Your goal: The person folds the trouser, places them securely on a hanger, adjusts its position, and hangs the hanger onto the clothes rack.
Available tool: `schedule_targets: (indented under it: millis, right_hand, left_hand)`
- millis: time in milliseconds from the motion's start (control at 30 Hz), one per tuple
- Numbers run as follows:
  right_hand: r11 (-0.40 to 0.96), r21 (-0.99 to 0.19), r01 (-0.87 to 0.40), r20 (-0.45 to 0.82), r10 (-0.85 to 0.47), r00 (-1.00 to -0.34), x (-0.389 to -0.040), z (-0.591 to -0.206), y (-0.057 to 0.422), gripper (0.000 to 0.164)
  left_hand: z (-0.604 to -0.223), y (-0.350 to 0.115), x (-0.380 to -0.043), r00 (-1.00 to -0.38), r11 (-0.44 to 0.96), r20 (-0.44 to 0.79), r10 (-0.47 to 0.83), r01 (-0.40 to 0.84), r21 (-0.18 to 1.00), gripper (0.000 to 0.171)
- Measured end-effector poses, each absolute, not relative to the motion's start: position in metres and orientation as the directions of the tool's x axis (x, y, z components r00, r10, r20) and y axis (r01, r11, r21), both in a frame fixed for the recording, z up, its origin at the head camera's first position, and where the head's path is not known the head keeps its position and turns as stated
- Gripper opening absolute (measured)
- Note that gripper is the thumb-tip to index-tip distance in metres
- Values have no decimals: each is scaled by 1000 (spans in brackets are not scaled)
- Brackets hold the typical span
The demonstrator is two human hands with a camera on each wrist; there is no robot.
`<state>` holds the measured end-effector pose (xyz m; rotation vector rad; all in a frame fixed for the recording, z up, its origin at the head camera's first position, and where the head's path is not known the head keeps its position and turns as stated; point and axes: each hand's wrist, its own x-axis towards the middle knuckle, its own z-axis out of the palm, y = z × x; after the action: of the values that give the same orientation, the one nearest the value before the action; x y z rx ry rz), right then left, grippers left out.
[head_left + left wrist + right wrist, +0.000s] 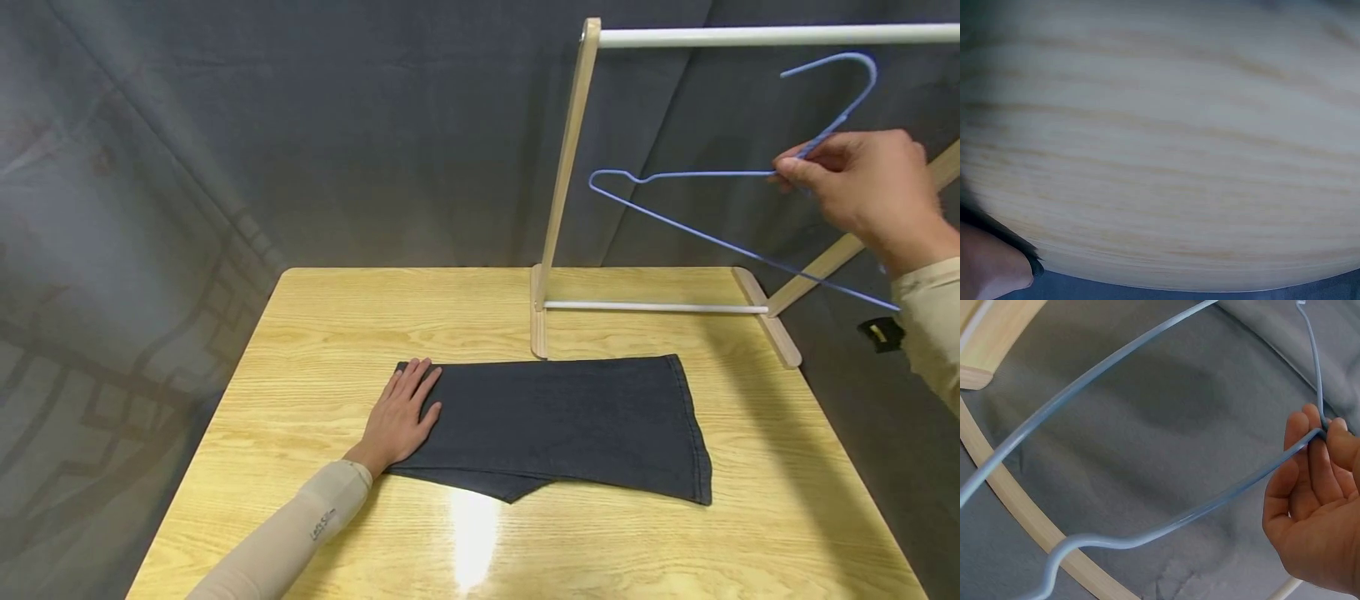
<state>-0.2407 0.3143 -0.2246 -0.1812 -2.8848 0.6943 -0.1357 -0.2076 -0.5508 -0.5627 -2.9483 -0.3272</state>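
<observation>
A pair of dark trousers (555, 421) lies folded flat on the wooden table, its stitched hem toward the right. My left hand (401, 417) rests flat on the left end of the cloth, fingers straight and slightly spread. In the left wrist view only a bit of that hand (991, 262) shows, beside a dark cloth edge. Up at the right, my right hand (862, 179) pinches a blue clothes hanger (697, 174) at the base of its hook, holding it tilted in the air. The right wrist view shows thumb and fingertips meeting on the hanger (1210, 503) wire.
A clothes rack with wooden side posts (567, 158) and a white top rail (750, 37) stands at the table's back right. Its lower white bar (652, 307) runs just above the table (337, 317). Grey curtains (375, 125) hang behind.
</observation>
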Motion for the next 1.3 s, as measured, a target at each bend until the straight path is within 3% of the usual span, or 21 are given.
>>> schedule_targets:
  millis: [200, 433, 767, 967, 1200, 1300]
  right_hand:
    - [901, -432, 40, 86, 86, -993, -230, -242, 313, 61]
    - [933, -351, -74, 133, -29, -991, -222, -262, 301, 54]
    - [906, -381, -186, 136, -145, -980, -214, -296, 284, 45]
    - [882, -405, -241, 76, -230, -970, -206, -314, 266, 36]
    - [850, -389, -356, 52, -366, -929, -198, -327, 238, 20]
    - [822, -441, -361, 17, -395, -919, -196, -333, 225, 19]
  left_hand:
    - [-551, -207, -137, -915, 903, 183, 360, 391, 177, 60]
    - [-552, -207, -135, -912, 900, 199, 360, 395, 184, 59]
    - [-552, -207, -130, -921, 902, 172, 350, 381, 204, 59]
    - [-552, -209, -130, -915, 903, 198, 353, 388, 183, 59]
    - [-549, -212, -132, -930, 916, 142, 338, 360, 178, 59]
    - [-550, -212, -132, -930, 917, 149, 336, 359, 173, 59]
